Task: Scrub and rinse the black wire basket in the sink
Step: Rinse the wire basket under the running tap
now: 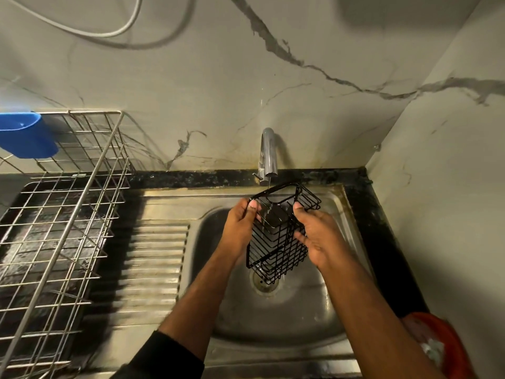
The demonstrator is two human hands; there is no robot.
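The black wire basket (276, 242) hangs tilted over the steel sink (246, 313), its open top facing me and its lower end above the drain (264, 283). My left hand (240, 225) grips its left rim, thumb hooked over the top wire. My right hand (317, 236) holds its right side, fingers curled round the wires. A thin stream of water runs from the chrome tap (269, 154) down through the basket.
A steel dish rack (62, 214) with a blue plastic cup (26, 138) clipped on stands at the left, beside the ribbed drainboard (155, 258). An orange dish (440, 346) sits at the lower right on the black counter edge. Marble walls close the back and right.
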